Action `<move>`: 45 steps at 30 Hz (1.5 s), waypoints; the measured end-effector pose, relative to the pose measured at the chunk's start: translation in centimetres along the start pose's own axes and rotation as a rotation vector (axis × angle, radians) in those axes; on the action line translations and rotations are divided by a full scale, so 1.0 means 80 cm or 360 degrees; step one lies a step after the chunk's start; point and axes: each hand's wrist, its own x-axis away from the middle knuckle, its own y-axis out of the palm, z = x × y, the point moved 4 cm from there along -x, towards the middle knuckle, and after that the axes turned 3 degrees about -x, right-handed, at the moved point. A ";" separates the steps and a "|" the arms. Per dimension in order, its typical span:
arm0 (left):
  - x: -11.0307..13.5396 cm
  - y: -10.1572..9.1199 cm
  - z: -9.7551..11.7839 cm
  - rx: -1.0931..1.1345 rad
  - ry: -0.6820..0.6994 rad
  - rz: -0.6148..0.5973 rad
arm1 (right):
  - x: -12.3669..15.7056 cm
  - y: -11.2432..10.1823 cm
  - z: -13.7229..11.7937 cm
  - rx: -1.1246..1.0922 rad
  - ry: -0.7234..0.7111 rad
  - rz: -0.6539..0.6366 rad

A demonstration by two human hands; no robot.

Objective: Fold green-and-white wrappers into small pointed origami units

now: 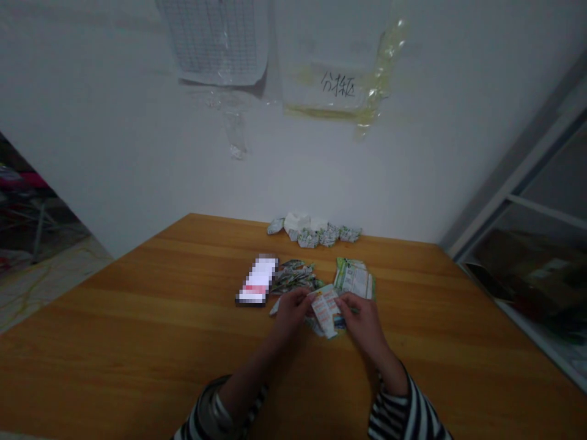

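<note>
My left hand (290, 311) and my right hand (362, 318) meet over the wooden table (137, 342), both pinching a small printed paper sheet (326, 308) with white, orange and blue print. The sheet is partly folded between my fingers. Just behind it lies a flat printed paper (354, 278) with green edges. A heap of folded green-and-white paper pieces (293, 276) sits behind my left hand. Both my sleeves are striped black and white.
A phone (257, 281) lies left of the heap. A row of folded paper pieces (316, 231) lines the table's far edge by the white wall. Taped sheets (215, 40) and a plastic sleeve with writing (337, 85) hang above. A glass partition (532, 244) stands right.
</note>
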 end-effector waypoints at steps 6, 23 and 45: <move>0.007 0.000 0.006 -0.0466 0.0328 0.0005 | 0.001 0.008 0.005 -0.0020 -0.0014 -0.0184; 0.002 0.015 -0.009 -0.0310 0.0148 -0.0224 | 0.008 0.024 0.015 -0.0477 0.0230 0.0360; 0.015 0.008 0.017 -0.1372 0.0419 -0.0224 | -0.007 0.005 0.014 -0.0504 0.0181 0.0142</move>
